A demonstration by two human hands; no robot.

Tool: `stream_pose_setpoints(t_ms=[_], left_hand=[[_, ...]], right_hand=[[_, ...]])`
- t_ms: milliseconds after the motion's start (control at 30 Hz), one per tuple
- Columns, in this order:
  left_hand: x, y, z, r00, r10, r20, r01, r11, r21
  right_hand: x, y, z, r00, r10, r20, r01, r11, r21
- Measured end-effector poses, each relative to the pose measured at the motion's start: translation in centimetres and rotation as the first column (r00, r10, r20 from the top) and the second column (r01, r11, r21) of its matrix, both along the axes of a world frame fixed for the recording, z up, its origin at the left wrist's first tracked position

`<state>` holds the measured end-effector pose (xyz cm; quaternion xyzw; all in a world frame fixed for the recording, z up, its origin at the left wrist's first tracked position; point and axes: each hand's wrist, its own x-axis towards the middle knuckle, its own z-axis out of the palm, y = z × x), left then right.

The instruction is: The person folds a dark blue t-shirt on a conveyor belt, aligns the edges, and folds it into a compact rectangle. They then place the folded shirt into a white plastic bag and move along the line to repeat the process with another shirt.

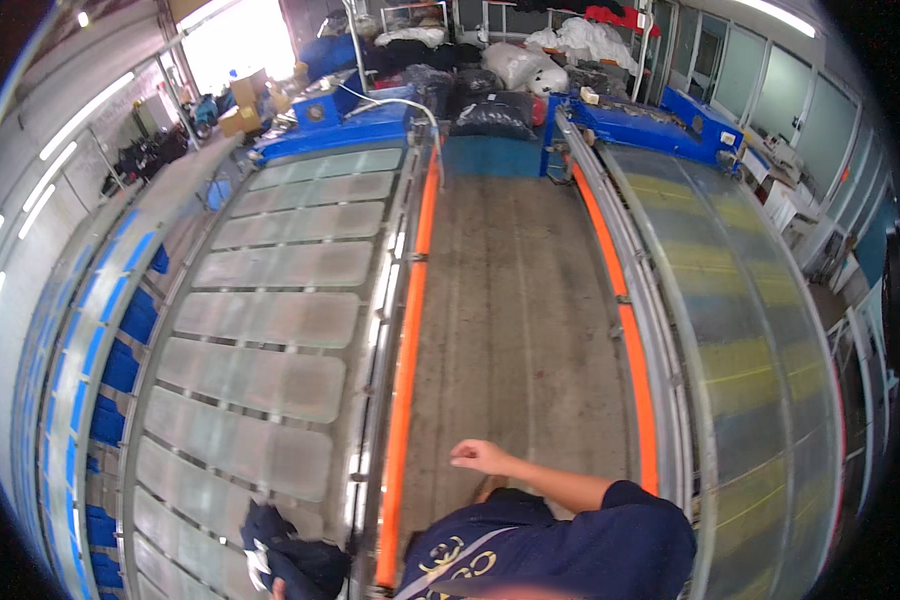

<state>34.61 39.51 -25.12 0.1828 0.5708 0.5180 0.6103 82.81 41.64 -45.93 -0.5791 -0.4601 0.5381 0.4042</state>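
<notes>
At the bottom left, my left hand (pixel 278 588) shows only in part. It is closed on a bundle of dark navy cloth (pixel 292 551) with a white patch, which hangs over the edge of the printing table on the left. Pale, rounded rectangular platens (pixel 270 319) run along that table in a row. My right hand (pixel 477 454) is out in front of my body above the aisle floor, its fingers loosely curled and nothing seen in it. The orange rail (pixel 412 322) of the left table is the nearest thing to it.
A concrete aisle (pixel 510 315) runs between the two long tables. To the right, a second table (pixel 742 360) has yellowish patches and an orange side rail (pixel 630 360). Blue machine carriages (pixel 645 124) stand at the far ends. Beyond them lie piled bags (pixel 495 116).
</notes>
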Motion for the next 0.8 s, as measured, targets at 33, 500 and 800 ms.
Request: stream_pose_setpoints(t_ms=[33, 500, 800], left_hand=[[3.0, 1.1, 0.5, 0.999, 0.020, 0.045, -0.021, 1.000, 0.004], [42.1, 33.8, -6.0, 0.796, -0.604, 0.041, 0.598, 0.795, 0.105], [71.8, 46.1, -8.3, 0.525, -0.827, 0.201, 0.851, 0.502, -0.155]], right_hand=[[0.4, 1.4, 0.6, 0.998, -0.014, -0.060, 0.015, 1.000, 0.025], [14.9, 22.6, 9.9, 0.356, -0.387, -0.850, -0.016, 0.907, -0.420], [36.4, 27.9, 15.9, 0.430, -0.691, -0.581, 0.573, 0.706, -0.416]])
